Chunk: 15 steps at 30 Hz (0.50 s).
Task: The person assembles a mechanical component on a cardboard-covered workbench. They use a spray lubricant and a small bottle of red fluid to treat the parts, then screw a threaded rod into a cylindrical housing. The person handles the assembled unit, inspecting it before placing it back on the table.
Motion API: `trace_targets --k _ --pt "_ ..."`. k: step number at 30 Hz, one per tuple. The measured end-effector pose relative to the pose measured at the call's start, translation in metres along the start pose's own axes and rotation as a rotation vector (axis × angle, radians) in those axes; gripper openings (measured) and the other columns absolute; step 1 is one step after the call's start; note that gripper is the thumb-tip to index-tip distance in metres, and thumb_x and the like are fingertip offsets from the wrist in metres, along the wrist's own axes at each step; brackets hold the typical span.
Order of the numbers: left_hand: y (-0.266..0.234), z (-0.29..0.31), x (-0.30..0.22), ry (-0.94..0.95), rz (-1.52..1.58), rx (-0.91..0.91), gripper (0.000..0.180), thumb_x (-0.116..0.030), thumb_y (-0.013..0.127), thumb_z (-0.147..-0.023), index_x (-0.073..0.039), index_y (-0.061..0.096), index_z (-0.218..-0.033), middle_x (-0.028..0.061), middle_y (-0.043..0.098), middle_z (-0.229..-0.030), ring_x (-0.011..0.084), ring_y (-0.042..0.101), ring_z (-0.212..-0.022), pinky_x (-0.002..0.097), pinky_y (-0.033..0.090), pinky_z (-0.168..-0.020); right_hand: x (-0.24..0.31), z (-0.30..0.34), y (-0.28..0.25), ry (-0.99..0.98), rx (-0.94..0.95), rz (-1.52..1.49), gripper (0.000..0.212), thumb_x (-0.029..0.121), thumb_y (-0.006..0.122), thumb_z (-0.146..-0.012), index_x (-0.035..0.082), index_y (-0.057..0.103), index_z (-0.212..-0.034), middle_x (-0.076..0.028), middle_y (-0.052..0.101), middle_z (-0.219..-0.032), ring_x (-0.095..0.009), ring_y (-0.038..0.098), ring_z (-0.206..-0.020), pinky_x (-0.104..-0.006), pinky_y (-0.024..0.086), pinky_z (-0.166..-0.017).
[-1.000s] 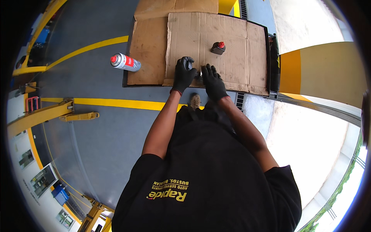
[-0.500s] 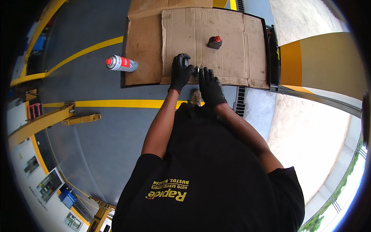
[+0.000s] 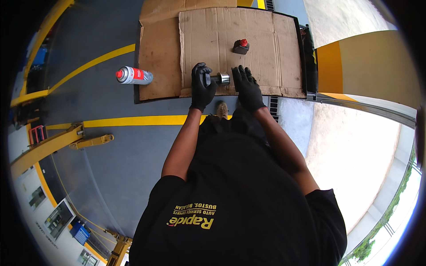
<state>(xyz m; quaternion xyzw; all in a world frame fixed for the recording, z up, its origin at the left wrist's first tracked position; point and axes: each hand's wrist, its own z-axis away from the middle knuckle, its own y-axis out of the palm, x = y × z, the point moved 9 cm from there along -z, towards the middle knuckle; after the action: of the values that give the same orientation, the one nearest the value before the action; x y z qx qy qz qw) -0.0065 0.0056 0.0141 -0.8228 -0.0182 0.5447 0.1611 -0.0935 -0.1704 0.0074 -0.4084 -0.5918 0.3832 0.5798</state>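
Note:
My left hand (image 3: 203, 88), in a black glove, is closed around the dark end of a metal part. That part is a short cylinder with a dark ribbed middle and a shiny silver cup-like end (image 3: 225, 79) pointing right. Its left end is partly hidden by my fingers. Just right of the silver end, my right hand (image 3: 247, 88), also black-gloved, has its fingers stretched out and holds nothing. A small gap separates it from the part. Both hands are above the near edge of a cardboard-covered bench (image 3: 213, 48). A small dark bottle with a red cap (image 3: 241, 47) stands farther back.
A spray can with a red cap (image 3: 134, 76) stands at the bench's left edge. Left of me is a yellow lift arm (image 3: 93, 141) over the grey floor. A yellow-and-cream column (image 3: 368, 68) rises to the right. My boot (image 3: 222, 109) shows below the bench.
My right hand has moved right, away from the part, uncovering its silver end and ribbed middle. My left hand still holds the part. The whole view has shifted slightly.

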Motion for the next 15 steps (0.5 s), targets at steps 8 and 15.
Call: trace_targets --k 8,15 --pt "0.001 0.0 -0.001 0.056 -0.117 0.015 0.046 0.003 0.058 -0.079 0.0 0.054 -0.125 0.0165 0.058 -0.127 0.0315 0.059 -0.12 0.042 0.042 -0.113 0.044 -0.004 0.016 -0.084 0.001 0.195 0.061 0.005 0.055 -0.095 0.004 0.043 -0.156 -0.022 0.046 -0.161 -0.04 0.045 -0.149 -0.0542 0.046 -0.113" --pt "0.001 -0.003 -0.006 0.081 -0.131 0.019 0.044 0.002 0.056 -0.078 0.0 0.056 -0.122 0.019 0.057 -0.129 0.0351 0.056 -0.127 0.044 0.04 -0.116 0.028 -0.023 0.02 -0.083 0.028 0.087 0.058 0.007 0.055 -0.096 0.007 0.045 -0.153 -0.021 0.05 -0.159 -0.039 0.046 -0.149 -0.0534 0.046 -0.114"
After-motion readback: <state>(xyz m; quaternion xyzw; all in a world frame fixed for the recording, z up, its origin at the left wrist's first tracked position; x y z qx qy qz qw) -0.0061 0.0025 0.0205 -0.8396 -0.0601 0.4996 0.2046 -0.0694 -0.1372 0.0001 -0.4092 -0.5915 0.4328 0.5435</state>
